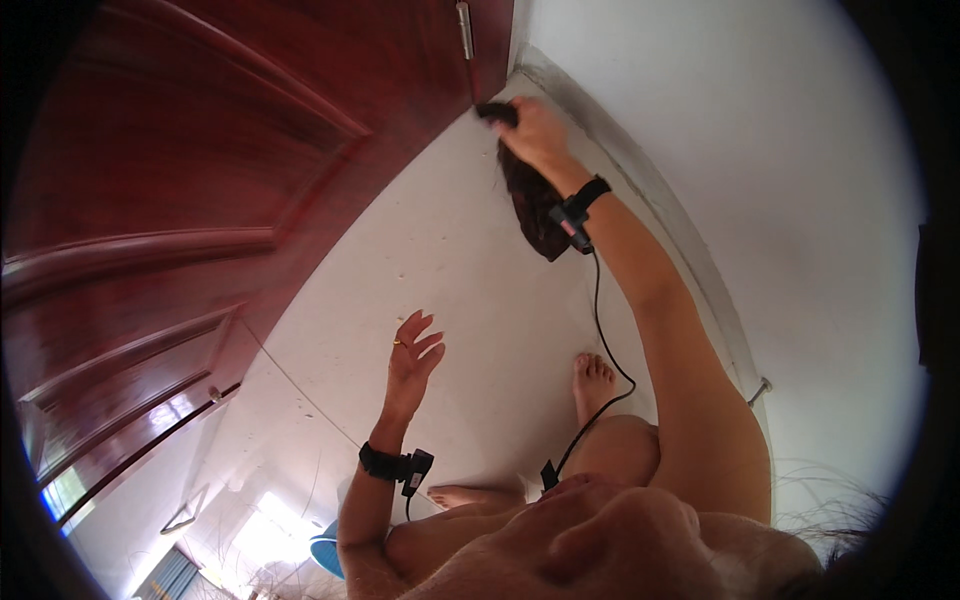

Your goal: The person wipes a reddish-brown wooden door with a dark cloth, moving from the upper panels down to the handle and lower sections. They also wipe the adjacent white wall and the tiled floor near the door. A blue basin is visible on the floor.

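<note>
My right hand [536,135] is closed around a dark brown, cloth-like item [532,199], by the lower hinge-side corner of a red-brown wooden door [300,142]. One end of the item sticks out past my fingers at the door's bottom edge; the rest hangs or lies below the hand, partly hidden by the wrist. Its exact kind cannot be told. My left hand [414,360] holds nothing, its fingers apart and bent above the pale floor [480,300]. It wears a ring. Each wrist bears a black strap with a small cabled device.
A white wall [712,165] with a grey base strip [637,180] runs along the right, with a metal doorstop [761,390] low on it. Small crumbs of debris dot the floor. A blue container [326,551] stands at the lower left.
</note>
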A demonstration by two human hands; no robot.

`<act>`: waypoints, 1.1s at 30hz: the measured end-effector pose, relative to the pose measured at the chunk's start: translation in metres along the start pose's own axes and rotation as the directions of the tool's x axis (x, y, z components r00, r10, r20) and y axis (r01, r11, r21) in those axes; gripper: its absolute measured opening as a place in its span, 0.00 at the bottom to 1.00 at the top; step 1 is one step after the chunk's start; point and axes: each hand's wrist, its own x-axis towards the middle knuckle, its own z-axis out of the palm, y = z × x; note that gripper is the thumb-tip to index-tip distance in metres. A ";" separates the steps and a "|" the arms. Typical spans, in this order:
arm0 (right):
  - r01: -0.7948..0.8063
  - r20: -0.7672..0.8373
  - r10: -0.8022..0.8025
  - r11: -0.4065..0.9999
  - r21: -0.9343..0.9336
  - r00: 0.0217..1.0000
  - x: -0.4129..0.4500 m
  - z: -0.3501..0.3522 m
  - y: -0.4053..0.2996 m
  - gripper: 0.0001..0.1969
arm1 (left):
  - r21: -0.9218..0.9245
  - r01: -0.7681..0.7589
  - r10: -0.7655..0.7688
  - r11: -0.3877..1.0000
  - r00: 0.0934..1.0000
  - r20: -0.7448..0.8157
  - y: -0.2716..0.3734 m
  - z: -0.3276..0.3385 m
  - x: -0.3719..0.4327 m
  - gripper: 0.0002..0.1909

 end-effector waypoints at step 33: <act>-0.200 0.108 0.219 0.966 -0.165 0.970 -0.122 -0.079 0.098 0.24 | 0.804 0.082 -0.481 0.589 0.835 0.267 0.306 -0.025 0.034 0.36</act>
